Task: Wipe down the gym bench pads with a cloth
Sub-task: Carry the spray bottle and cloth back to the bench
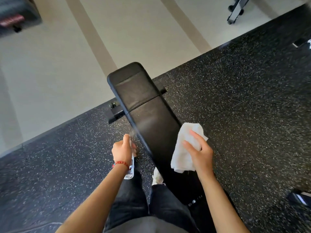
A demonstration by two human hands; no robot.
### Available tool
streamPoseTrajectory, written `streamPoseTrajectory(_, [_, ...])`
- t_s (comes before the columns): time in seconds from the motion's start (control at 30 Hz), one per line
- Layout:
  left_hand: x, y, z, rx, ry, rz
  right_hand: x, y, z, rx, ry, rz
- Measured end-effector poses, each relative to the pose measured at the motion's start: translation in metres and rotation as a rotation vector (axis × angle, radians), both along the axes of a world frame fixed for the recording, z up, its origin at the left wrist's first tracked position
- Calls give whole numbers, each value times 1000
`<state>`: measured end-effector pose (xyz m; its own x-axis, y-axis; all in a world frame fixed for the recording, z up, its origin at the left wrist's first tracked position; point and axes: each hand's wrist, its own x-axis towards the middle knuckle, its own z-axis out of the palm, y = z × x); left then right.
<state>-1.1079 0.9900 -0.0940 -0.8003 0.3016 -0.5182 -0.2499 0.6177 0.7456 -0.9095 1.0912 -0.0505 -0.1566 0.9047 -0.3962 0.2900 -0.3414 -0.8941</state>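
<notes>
The spray could miss. The left hand [122, 151] grips a small clear plastic spray bottle [131, 163] just beside the left edge of the long black padded gym bench [151, 118], and a thin mist hangs at that edge. If the bottle points a little off, the wet lands on the black speckled rubber floor [244, 98] beside the bench, and the floor may get slippery. The bottle might also slip, since only a little of it shows under the hand.

The right hand [200, 154] holds a white crumpled cloth [186, 148] at the right edge of the bench, with the fingers curled around it. A loose end hangs down, so it may drag or drop when wiping starts.

The bench has two pads with a thin gap between them. The pads look smooth, shiny and a bit creased near the gap. The far pad reaches over the pale floor [58, 73]. No wet streaks show clearly, so the wiping looks not yet begun.
</notes>
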Motion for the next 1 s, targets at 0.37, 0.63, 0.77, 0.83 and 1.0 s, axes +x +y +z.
streamPoseTrajectory(0.37, [-118,45,-8,-3,-10,1,-117,29,-8,-6,-34,-35])
streamPoseTrajectory(0.63, [-215,78,-2,72,-68,-27,-212,50,-3,-46,-36,-69])
streamPoseTrajectory(0.77, [-239,82,-4,38,-57,-20,-238,60,0,-34,-53,-76])
streamPoseTrajectory(0.83, [-247,83,-3,40,-68,-14,-248,64,1,-23,-63,-67])
streamPoseTrajectory(1.0, [-261,85,4,98,-89,16,-265,73,1,-24,-64,-22])
